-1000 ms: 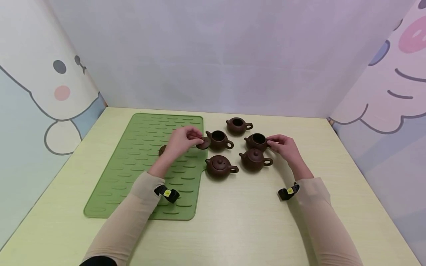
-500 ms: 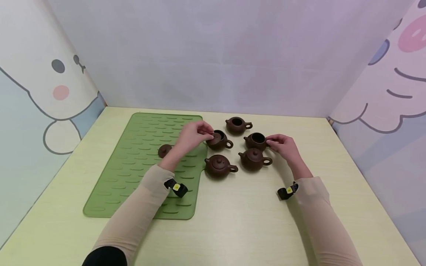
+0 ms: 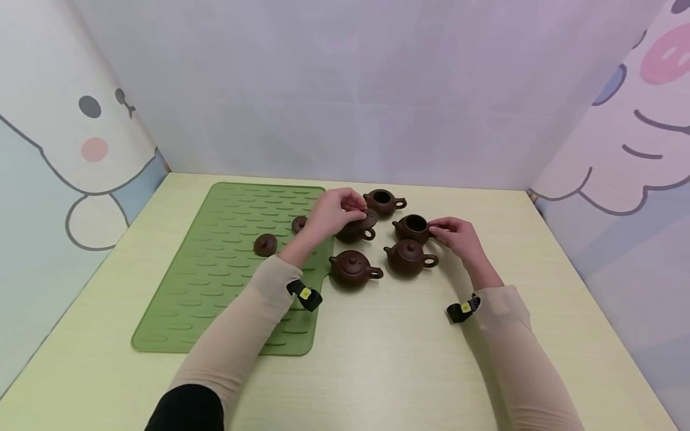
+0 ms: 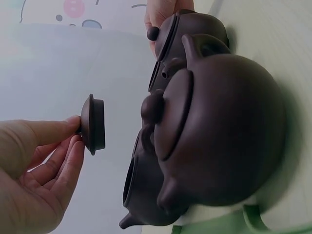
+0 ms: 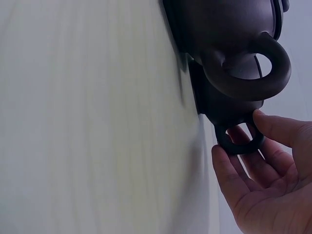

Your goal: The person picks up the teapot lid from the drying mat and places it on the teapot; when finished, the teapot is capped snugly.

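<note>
My left hand (image 3: 333, 214) pinches a dark brown teapot lid (image 4: 93, 126) by its knob. In the left wrist view the lid is held on edge to the camera, apart from every pot. From the head, hand and lid partly cover a lidless teapot (image 3: 350, 233) beside the mat. With thumb and fingers, my right hand (image 3: 458, 240) holds the handle (image 5: 240, 147) of another open-topped teapot (image 3: 411, 232), which stands on the table. Two teapots with lids on, one on the left (image 3: 349, 276) and one on the right (image 3: 405, 264), stand nearer the front.
A third lidless teapot (image 3: 381, 206) stands at the back. The green ridged mat (image 3: 215, 299) lies on the left, bearing two loose lids, the nearer lid (image 3: 265, 245) and the farther lid (image 3: 299, 224). A pale wall (image 3: 345, 90) rises behind the table.
My left hand has carried the lid rightward from the mat's edge, past the lidless teapot's opening. Two lids on the mat have come into view. The right hand keeps its hold.
</note>
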{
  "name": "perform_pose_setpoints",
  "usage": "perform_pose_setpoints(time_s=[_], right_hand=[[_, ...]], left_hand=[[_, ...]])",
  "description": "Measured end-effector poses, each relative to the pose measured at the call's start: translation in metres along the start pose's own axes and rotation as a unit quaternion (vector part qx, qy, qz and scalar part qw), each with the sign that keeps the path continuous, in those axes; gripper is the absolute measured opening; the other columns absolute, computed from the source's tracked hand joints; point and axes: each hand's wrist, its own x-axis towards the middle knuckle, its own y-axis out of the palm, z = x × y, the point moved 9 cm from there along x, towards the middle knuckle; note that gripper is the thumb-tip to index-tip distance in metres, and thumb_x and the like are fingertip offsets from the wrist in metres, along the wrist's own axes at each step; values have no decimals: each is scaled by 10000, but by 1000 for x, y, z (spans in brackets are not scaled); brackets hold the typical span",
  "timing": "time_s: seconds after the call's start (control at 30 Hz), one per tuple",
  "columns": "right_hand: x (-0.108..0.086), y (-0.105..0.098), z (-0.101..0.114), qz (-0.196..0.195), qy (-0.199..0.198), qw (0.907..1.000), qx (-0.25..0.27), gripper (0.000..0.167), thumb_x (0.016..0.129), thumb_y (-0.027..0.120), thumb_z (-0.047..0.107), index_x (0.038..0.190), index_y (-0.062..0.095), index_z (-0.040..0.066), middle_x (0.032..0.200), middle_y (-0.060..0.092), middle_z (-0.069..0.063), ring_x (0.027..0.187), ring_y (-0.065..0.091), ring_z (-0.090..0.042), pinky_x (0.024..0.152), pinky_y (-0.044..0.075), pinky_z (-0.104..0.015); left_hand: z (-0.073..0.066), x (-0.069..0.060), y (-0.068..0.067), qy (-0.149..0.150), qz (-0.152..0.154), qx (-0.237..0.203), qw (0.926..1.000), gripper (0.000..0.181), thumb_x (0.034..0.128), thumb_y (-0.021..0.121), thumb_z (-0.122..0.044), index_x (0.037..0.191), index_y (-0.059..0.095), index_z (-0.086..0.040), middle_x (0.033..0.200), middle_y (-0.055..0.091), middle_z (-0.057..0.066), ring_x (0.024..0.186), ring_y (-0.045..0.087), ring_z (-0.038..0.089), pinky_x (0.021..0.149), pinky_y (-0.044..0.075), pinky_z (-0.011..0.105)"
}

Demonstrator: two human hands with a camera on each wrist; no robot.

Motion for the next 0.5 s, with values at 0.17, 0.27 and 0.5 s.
perform_pose_setpoints(time_s=[0.17,0.27,0.5], right_hand=[[0,1,1,9,-1,10000,62,407,985,603,72,1312,518,-155,837,645,244,833,632,101,844,558,-143],[0,1,1,11,11,10000,40,406,986,601,73,1312,518,-155,833,644,244,832,634,99,849,559,-149],[0,1,0,-11,38,10000,19,400,986,598,67,1309,519,-154,825,642,249,821,630,102,825,558,-134]], left_hand=[[-9,9,9,139,37,-34,9999,176,888,754,-124,1050,699,-86,1053,743,67,974,706,181,860,566,278],[-16,15,16,162,77,-84,9998,167,888,755,-122,1041,696,-92,1051,740,57,972,702,171,851,563,266],[-34,31,35,226,183,-208,9994,164,890,744,-86,1041,689,-54,1068,731,93,988,694,188,849,556,238]])
